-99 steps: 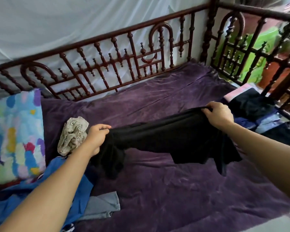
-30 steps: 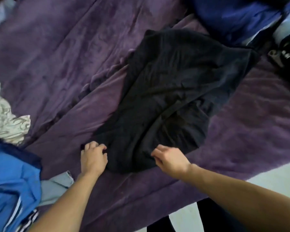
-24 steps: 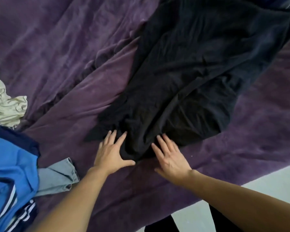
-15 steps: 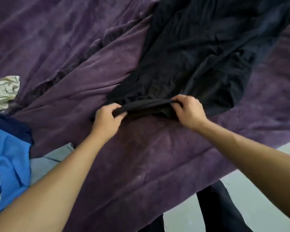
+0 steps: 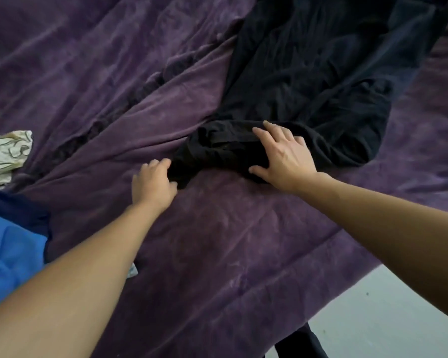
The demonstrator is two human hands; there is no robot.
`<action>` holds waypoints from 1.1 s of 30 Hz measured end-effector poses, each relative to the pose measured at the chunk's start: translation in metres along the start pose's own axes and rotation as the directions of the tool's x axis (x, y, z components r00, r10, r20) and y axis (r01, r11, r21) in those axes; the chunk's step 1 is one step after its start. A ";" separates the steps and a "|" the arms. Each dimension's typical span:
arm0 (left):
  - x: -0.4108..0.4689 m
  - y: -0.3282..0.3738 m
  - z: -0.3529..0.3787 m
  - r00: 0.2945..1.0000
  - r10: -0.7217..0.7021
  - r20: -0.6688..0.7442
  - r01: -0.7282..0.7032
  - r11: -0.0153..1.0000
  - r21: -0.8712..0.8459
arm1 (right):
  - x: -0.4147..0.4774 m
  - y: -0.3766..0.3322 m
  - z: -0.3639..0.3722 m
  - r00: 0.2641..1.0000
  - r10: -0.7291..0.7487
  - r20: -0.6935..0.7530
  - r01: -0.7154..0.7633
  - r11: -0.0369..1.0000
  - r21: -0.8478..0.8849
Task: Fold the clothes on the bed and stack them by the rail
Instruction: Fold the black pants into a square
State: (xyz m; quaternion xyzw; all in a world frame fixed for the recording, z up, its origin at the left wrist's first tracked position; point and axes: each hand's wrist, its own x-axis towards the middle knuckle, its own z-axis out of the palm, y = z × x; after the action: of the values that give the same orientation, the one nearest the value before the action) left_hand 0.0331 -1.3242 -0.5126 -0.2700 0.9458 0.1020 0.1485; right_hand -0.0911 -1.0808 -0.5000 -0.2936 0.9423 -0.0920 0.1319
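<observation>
1. Position of black garment (image 5: 308,73): spread over the far right of the purple bed cover (image 5: 217,241), near end turned over into a thick, bunched fold just ahead of both hands.
2. Right hand (image 5: 285,158): palm down on the fold, fingers (image 5: 264,138) straight and spread, pressing the cloth flat.
3. Left hand (image 5: 153,184): at the left corner of the fold, fingers curled onto the cloth edge. Appears to pinch it; thumb contact partly hidden.
4. Handling, as judged: light, thin and limp. Drapes and wrinkles readily, with no stiffness to keep a crease unaided. Likely to drag on the plush cover rather than slide.
5. Hold points: take both corners of the folded edge between thumb and fingers, keep the edge taut while carrying it over, then smooth with a flat palm.
6. Surface: soft, plush and rumpled, with ridges running along the garment's left side. Expect uneven folds unless pressed down.
7. Surroundings: blue garment (image 5: 11,244) at the left edge and cream patterned cloth (image 5: 5,153) beyond it, both well apart from the black garment. Pale floor (image 5: 386,306) past the bed edge at lower right. Rail out of view.
</observation>
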 end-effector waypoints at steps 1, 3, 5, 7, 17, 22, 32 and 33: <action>0.000 0.001 0.001 0.993 -0.017 -0.115 0.016 1.000 -0.010 | 0.005 -0.002 0.007 0.998 0.051 0.031 -0.051 0.999 -0.019; 0.004 -0.005 -0.010 0.963 -0.070 -0.261 0.047 0.995 -0.092 | 0.015 -0.003 0.010 0.990 0.138 -0.007 -0.138 0.990 0.010; 0.018 -0.021 -0.041 0.934 -0.099 -0.344 0.058 0.990 -0.128 | 0.013 -0.007 0.006 0.986 0.158 -0.057 -0.149 0.979 0.140; 0.044 -0.044 -0.085 0.898 -0.131 -0.419 0.071 0.985 -0.156 | 0.001 -0.016 -0.002 0.991 0.092 -0.100 -0.067 0.971 0.229; 0.047 -0.014 -0.101 0.924 0.107 -0.367 -0.128 0.991 -0.033 | -0.039 0.018 0.009 0.928 0.331 -0.173 -0.269 0.914 0.304; 0.013 0.085 -0.004 0.833 0.532 -0.149 -0.493 0.838 0.234 | -0.041 0.089 0.007 0.870 0.469 -0.152 -0.466 0.883 0.055; 0.035 0.157 0.005 0.916 0.391 -0.094 -0.400 0.863 -0.309 | 0.025 0.154 -0.079 0.754 0.640 -0.148 -0.420 0.643 0.641; 0.047 0.161 -0.006 0.960 0.257 -0.108 -0.278 0.843 -0.462 | 0.039 0.158 -0.088 0.742 0.656 -0.142 -0.398 0.600 0.694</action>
State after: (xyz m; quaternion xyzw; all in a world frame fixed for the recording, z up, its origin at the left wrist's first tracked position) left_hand -0.0931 -1.2141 -0.5048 -0.1656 0.9235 0.3433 0.0427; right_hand -0.2322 -0.9674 -0.4637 0.0896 0.9064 -0.4090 0.0557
